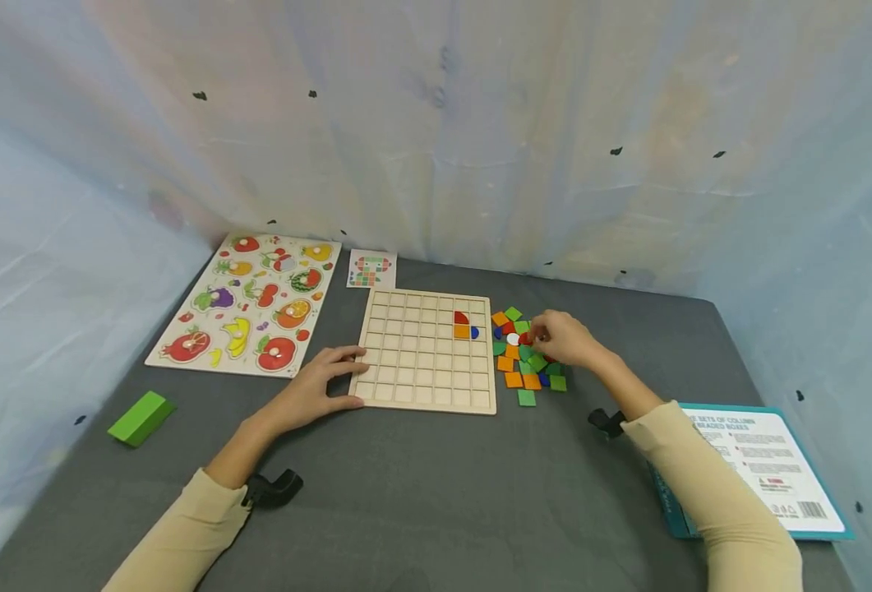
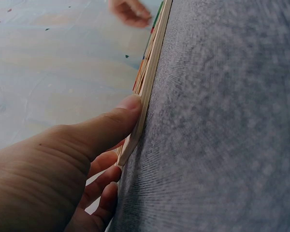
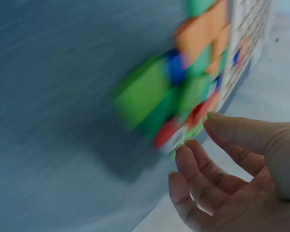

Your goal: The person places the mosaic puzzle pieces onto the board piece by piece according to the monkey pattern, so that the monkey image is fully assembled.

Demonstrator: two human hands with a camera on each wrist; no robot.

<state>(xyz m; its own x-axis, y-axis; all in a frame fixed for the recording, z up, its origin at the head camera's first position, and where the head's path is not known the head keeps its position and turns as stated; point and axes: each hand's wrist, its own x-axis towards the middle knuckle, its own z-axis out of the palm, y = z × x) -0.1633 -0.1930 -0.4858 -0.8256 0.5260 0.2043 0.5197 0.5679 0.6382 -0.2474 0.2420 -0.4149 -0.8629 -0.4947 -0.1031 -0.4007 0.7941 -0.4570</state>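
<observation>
A square wooden grid board (image 1: 421, 362) lies flat on the table. Red and orange pieces (image 1: 462, 331) and a blue one sit in its cells at the upper right. My left hand (image 1: 325, 381) rests at the board's near left corner, thumb and fingertips touching the edge; in the left wrist view the thumb (image 2: 111, 125) lies along that edge. Over a pile of small coloured tiles (image 1: 528, 362) right of the board is my right hand (image 1: 563, 337). Its fingers (image 3: 203, 174) are loosely bent close above the pile, and no tile shows between them.
Behind the board lies a small pattern card (image 1: 372, 270). A fruit puzzle board (image 1: 246, 308) is at the back left, with a green block (image 1: 141, 418) nearer me. On the right, a teal-edged box (image 1: 783, 469) is partly covered by my right sleeve.
</observation>
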